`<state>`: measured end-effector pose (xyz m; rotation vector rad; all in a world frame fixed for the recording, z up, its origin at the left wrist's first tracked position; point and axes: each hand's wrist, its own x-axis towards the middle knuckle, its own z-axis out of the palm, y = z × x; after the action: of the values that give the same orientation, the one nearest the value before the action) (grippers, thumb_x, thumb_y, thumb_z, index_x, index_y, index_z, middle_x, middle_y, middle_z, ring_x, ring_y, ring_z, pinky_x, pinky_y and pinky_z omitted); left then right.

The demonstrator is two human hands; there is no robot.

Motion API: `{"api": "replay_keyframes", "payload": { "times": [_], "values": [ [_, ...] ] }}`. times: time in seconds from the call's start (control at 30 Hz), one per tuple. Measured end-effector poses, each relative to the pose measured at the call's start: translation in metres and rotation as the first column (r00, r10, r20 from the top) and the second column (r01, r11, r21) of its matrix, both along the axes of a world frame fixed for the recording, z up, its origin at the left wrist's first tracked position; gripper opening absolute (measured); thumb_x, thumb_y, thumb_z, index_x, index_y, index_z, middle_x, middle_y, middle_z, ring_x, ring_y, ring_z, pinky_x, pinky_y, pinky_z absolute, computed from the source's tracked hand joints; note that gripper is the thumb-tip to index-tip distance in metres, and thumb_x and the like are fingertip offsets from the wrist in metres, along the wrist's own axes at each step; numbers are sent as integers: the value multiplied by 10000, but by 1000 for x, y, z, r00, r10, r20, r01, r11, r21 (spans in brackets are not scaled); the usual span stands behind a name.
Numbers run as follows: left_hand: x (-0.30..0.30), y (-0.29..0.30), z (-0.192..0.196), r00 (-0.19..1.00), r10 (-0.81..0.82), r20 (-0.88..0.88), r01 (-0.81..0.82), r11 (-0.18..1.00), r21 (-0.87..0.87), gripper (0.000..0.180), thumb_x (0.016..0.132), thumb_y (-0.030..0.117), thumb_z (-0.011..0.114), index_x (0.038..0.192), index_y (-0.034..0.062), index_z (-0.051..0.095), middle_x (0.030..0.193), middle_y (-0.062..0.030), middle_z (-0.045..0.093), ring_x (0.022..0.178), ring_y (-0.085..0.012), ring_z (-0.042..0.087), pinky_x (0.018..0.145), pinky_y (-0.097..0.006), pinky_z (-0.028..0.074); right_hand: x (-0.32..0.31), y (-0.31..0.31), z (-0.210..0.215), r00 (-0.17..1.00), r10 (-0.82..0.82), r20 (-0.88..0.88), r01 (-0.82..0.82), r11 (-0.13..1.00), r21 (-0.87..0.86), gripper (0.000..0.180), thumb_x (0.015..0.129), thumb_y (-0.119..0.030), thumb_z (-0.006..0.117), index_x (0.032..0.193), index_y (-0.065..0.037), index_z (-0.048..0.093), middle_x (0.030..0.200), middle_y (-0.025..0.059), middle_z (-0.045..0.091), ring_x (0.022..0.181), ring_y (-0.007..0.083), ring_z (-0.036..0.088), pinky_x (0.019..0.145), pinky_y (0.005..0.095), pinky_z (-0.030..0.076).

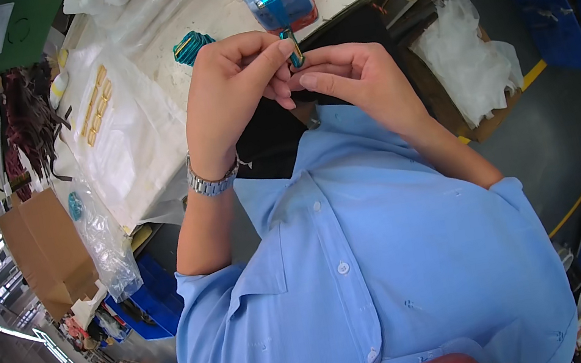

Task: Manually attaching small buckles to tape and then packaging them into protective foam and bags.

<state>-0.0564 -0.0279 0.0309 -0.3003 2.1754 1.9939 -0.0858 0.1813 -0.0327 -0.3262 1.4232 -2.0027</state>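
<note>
My left hand, with a metal watch on its wrist, pinches the upper part of a small teal strip with a gold metal piece. Thumb and fingers of my right hand close on the lower end of the same piece. Just beyond it stands a blue tape dispenser, from which shiny blue tape hangs toward my fingers; whether the tape touches the piece I cannot tell. A bundle of teal strips with gold parts lies on the table left of the dispenser.
Several gold metal frames lie on clear plastic sheeting at the left of the white table. Dark brown straps hang at its far left. A cardboard box stands left; an open box with white plastic and a blue bin stand right.
</note>
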Motion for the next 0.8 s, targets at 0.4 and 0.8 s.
{"api": "replay_keyframes", "payload": {
  "times": [0.4, 0.8],
  "values": [
    [-17, -16, 10, 985, -108, 138, 98, 992, 79, 277, 1034, 195, 749, 881, -35, 728, 728, -31, 682, 563, -105, 661, 530, -250, 578, -37, -11, 0, 925, 4, -381, -23, 999, -44, 516, 919, -91, 855, 1368, 84, 672, 1180, 134, 798, 1100, 180, 769, 1021, 324, 587],
    [-16, -3, 8, 999, 7, 37, -8, 1000, 21, 280, 1041, 206, 741, 908, -40, 725, 721, -9, 653, 543, -90, 640, 520, -254, 557, -36, -18, 0, 950, -100, -294, 90, 995, -47, 362, 938, -135, 855, 1253, 27, 779, 1049, 89, 828, 982, 120, 779, 886, 251, 600]
  ]
}}
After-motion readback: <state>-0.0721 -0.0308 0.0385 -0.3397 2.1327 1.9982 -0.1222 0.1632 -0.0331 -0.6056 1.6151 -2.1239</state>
